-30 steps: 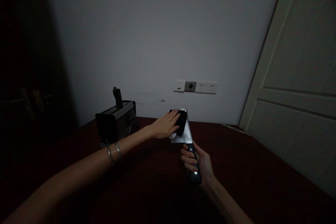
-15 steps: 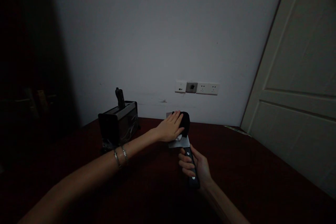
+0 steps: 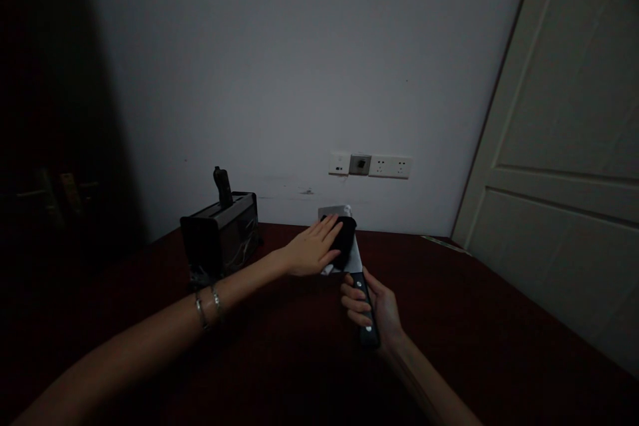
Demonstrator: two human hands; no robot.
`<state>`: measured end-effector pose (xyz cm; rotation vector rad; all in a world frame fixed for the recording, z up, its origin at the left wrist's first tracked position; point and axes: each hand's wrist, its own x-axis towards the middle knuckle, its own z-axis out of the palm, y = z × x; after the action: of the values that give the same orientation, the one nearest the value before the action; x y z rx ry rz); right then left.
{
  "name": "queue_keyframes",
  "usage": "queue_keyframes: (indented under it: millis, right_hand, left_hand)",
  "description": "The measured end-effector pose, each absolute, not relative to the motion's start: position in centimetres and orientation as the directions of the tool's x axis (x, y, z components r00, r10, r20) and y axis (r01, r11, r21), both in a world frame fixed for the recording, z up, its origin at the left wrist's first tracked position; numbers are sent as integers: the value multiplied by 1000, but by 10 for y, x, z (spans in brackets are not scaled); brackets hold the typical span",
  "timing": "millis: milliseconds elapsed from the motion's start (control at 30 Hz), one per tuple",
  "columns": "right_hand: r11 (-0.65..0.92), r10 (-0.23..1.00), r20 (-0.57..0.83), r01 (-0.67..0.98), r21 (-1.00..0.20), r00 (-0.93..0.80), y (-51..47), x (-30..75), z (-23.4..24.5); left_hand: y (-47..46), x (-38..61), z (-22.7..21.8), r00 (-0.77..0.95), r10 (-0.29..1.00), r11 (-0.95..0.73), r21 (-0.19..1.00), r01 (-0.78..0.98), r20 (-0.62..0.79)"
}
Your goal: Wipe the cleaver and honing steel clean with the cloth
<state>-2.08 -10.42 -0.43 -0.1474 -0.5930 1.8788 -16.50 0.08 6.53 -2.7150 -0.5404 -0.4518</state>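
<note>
A cleaver (image 3: 356, 258) with a broad metal blade and a black riveted handle is held up, handle towards me. My right hand (image 3: 374, 306) is closed around that handle. Against the blade, my left hand (image 3: 312, 247) presses a black cloth (image 3: 345, 239), its fingers stretched along it and its palm down. A small white piece shows below the left thumb; what it belongs to I cannot tell. Bare metal appears above the cloth and at its lower right, while the rest of the blade is covered.
A knife block (image 3: 219, 233) with a dark handle sticking out stands on the dark red table (image 3: 424, 293) at left. Behind are a white wall with sockets (image 3: 369, 165) and, on the right, a pale door (image 3: 559, 146). A thin strip (image 3: 444, 245) lies near the table's back edge.
My left hand and the cloth have slid down and left along the blade, baring its top end. The right hand keeps its hold on the handle. The view has shifted slightly.
</note>
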Motion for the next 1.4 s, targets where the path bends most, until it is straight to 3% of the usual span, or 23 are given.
queue_keyframes:
  millis: [133,400,633,1000,1233,1400]
  right_hand:
    - [-259,911,174,-846,-466,-374,-104,-20,-6]
    - [-334,864,189,-812,-478,-467,-105,-31,-8]
    - [-263,912,167,-846,-464,-375,-102,-19,-10]
    - [-271,899,173,-821,-503,-403,-102,-24,-11]
    - [-233,917,163,-819,-524,-365,-101,-17,-9]
    - [-273,901,146,-797,-538,-408,-103,-26,-14]
  left_hand:
    - [-11,-170,61,906,239,-894,-286,346,349]
    - [47,-165,84,799,450,-805,-205,556,399]
    - [-10,-144,66,929,170,-906,-319,278,328]
    - [47,-169,65,810,389,-840,-192,508,439]
    - [-10,-163,56,904,202,-901,-290,322,376]
    - [1,-150,64,889,233,-890,-281,358,395]
